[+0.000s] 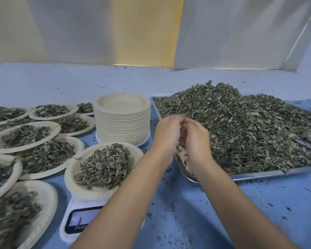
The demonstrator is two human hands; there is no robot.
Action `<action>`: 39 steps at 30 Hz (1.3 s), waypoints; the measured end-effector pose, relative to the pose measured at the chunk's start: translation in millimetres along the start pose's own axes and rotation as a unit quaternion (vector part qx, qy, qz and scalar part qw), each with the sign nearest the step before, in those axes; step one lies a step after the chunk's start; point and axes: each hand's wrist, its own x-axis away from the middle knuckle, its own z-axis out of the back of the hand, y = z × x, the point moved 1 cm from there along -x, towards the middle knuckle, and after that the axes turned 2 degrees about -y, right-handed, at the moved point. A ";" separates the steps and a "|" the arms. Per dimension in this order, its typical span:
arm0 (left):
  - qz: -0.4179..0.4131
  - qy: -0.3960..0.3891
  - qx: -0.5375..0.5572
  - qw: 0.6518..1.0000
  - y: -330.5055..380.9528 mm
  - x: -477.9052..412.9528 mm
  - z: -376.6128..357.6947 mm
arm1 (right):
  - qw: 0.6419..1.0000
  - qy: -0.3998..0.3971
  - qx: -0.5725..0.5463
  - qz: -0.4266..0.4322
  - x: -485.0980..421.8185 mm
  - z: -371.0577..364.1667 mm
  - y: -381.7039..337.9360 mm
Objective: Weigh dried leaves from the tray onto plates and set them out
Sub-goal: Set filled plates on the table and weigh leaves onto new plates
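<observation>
The dried leaves are a loose, crumbly mass of grey-green and olive flakes mixed with pale straw-coloured stems, heaped into a mound that peaks toward 12 o'clock on a shallow metal tray, which fills the 3 o'clock side of the blue table. Both hands meet over the tray's near-left corner. The left hand and the right hand are cupped against each other, fingers curled inward and fingertips touching, with a clump of the leaves caught between the palms. At 8 o'clock from the hands, a cream paper plate sits on a white digital scale and carries a rounded pile of the same leaves; the left forearm partly covers the scale's display, and its reading cannot be made out. At 10 o'clock stands a tall stack of empty plates, just beside the tray's left edge. Filled plates overlap one another along the 9 o'clock side. Small leaf crumbs speckle the table near the tray.
</observation>
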 end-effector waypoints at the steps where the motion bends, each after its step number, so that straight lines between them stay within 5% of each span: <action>1: -0.016 0.012 0.002 1.000 1.4 0.3 8.1 | 1.000 -0.004 -0.022 0.003 2.4 -6.5 0.3; 13: -0.067 0.134 0.083 0.985 31.1 22.5 132.8 | 0.993 -0.116 0.002 0.014 30.3 -75.1 8.4; 22: -0.096 0.260 -0.033 0.960 11.0 32.5 192.3 | 0.989 -0.129 0.070 -0.009 29.3 -73.7 30.2; 39: 0.029 0.232 0.012 0.972 -9.2 23.5 204.8 | 0.989 -0.117 0.092 -0.025 34.0 -72.5 38.5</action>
